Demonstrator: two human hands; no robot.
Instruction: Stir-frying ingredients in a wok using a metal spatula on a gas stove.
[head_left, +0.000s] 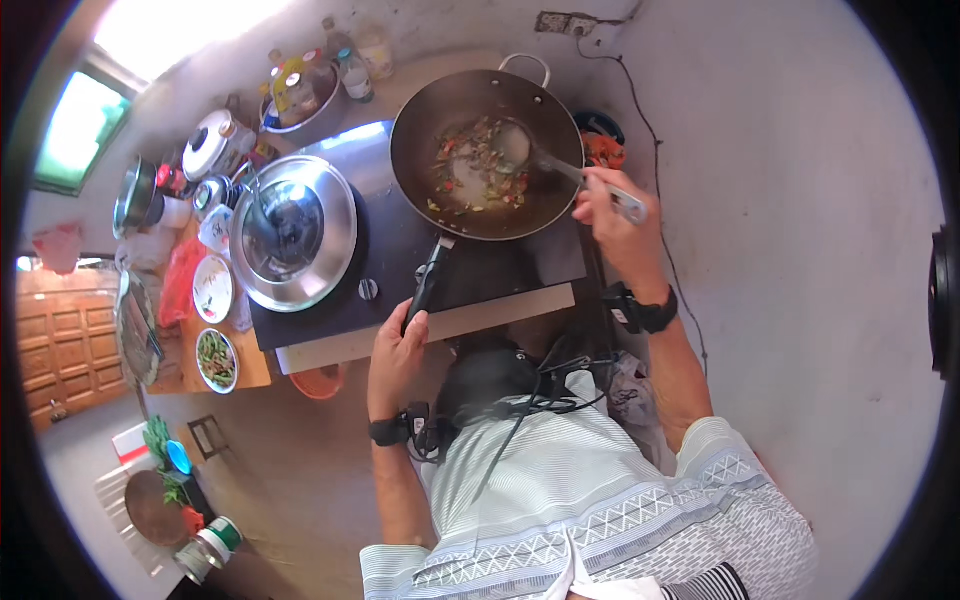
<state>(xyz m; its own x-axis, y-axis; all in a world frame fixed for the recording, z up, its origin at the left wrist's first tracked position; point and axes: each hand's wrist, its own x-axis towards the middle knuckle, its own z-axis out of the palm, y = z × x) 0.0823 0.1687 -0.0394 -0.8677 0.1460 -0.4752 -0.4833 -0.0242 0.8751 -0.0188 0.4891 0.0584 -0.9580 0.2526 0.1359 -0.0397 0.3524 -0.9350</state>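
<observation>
A dark wok (420, 161) with a metal loop at its far rim sits on the right side of the gas stove (495, 270). My left hand (399, 349) grips the wok's black handle (426, 289). In my right hand (619, 217) is the handle of a metal ladle (514, 146), whose bowl rests among chopped food (480, 169) with red and green bits inside the wok. To the left on the stove stands a wide steel pan or bowl (341, 232) under a clear domed lid (289, 225); how the two fit together is hard to tell.
Left of the stove, a wooden table (255, 371) holds a plate of green vegetables (217, 361), a white plate (214, 289) and a red plastic bag (182, 277). Behind the stove stands a basin of bottles (315, 116). A wall (787, 225) with a hanging cable rises close on the right.
</observation>
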